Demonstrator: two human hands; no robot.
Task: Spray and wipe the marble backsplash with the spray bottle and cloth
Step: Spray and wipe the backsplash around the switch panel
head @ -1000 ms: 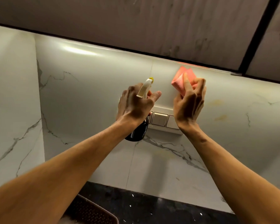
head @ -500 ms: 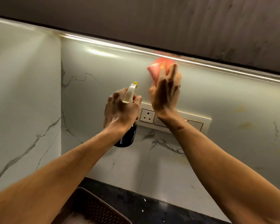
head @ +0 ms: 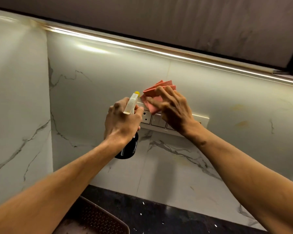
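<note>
Cloth (head: 151, 92) lower now, over switch plate (head: 200, 119).

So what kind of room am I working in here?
Most likely a home kitchen: a white, grey-veined marble backsplash runs above a dark speckled stone countertop, with a cream switch-and-socket plate on the wall and a glowing light strip under dark overhead cabinets.

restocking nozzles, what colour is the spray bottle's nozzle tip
Yellow, on the spray bottle's nozzle tip, in the head view.
</note>
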